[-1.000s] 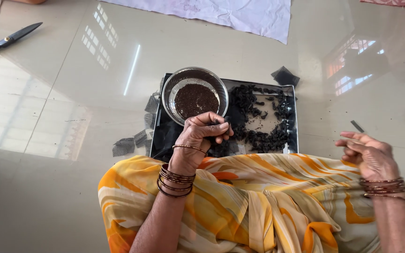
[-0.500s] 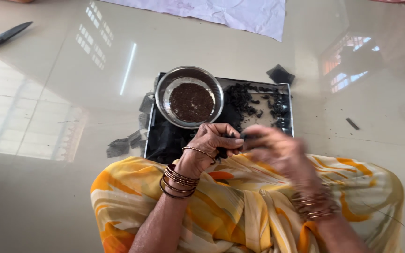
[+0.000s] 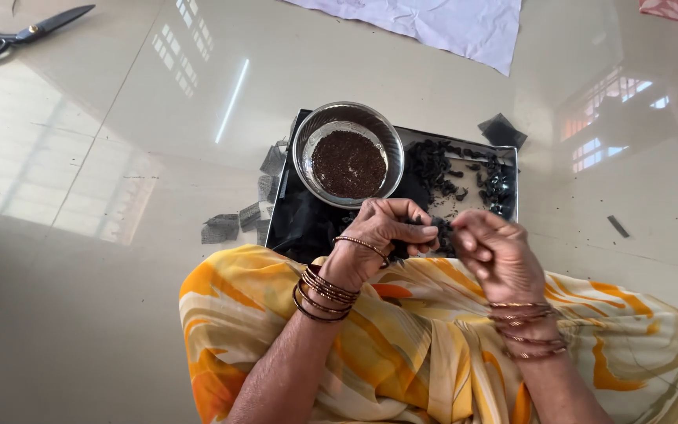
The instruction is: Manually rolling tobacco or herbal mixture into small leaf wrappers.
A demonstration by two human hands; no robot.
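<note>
The glossy tiled floor (image 3: 119, 157) fills the frame, mirroring window light at left and upper right. Your lap, draped in orange, yellow and white cloth (image 3: 402, 353), takes the lower middle and lower right. A white sheet (image 3: 449, 23) lies at the top edge, right of centre. In the middle of the frame sits a rectangular metal tray (image 3: 504, 169) with a dark lining, just beyond your knees. On its left part stands a round steel bowl (image 3: 347, 153) holding fine dark brown grains. On the tray's right part lies a heap of small black shrivelled pieces (image 3: 457, 169). Your left hand (image 3: 382, 239), bangles at the wrist, is curled over the tray's near edge, fingers bent in and pressed together around some of those black pieces. Your right hand (image 3: 496, 255), also bangled, sits just beside it, thumb and fingertips drawn together and meeting the left fingers where a little black piece (image 3: 442, 229) shows between the two hands; you pinch it from both sides. Scissors (image 3: 17, 35) lie in the upper left corner, well apart. Small dark mesh scraps (image 3: 233, 224) lie left of the tray, one more (image 3: 502, 129) just past its far right corner
</note>
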